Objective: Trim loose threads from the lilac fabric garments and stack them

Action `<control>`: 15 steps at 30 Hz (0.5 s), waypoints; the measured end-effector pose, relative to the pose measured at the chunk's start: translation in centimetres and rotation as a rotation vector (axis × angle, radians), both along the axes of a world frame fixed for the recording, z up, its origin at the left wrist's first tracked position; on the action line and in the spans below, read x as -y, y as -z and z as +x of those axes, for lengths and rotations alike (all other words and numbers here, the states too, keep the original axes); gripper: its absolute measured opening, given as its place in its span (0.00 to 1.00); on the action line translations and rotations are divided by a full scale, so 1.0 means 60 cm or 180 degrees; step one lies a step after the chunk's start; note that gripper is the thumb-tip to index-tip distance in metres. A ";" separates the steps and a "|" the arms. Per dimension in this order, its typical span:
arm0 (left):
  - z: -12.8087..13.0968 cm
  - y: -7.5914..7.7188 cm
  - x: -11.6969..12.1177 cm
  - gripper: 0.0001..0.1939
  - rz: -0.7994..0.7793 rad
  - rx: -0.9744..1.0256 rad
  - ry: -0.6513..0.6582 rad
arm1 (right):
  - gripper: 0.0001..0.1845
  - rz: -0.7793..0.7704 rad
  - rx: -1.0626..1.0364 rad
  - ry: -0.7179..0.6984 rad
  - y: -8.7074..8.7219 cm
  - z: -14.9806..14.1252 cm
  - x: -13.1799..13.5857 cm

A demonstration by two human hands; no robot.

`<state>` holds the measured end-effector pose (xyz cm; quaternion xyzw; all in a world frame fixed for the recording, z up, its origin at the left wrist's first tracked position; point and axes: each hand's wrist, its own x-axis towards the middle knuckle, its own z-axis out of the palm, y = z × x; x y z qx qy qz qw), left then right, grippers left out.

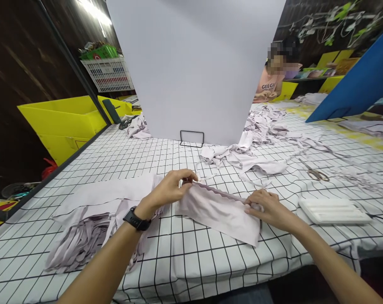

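A pale pink garment piece (219,211) with a scalloped upper edge lies on the checked tablecloth (191,261) in front of me. My left hand (174,185), with a black watch (136,218) on its wrist, pinches the garment's upper left corner. At the other end, my right hand (264,207) grips the upper right edge between thumb and fingers. Beside my left forearm sits a stack of folded pale garments (93,223), partly covered by the arm.
A large white panel (197,71) stands upright behind the garment. Loose pale garments (257,162) lie to its right, near scissors (316,172) and a white corded device (335,211). A person (270,80) sits at the far right. Yellow bins (63,126) stand left.
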<state>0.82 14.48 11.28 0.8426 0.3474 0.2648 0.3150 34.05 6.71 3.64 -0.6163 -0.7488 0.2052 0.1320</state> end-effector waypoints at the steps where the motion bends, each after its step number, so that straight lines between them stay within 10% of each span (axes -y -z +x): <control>1: -0.001 0.001 -0.001 0.11 0.0013 -0.0030 -0.0008 | 0.16 0.0017 -0.0026 0.0003 -0.003 0.005 0.004; 15: -0.006 -0.060 -0.005 0.10 0.1108 -0.1362 -0.0263 | 0.31 0.1057 -0.0149 0.0374 -0.126 0.058 0.039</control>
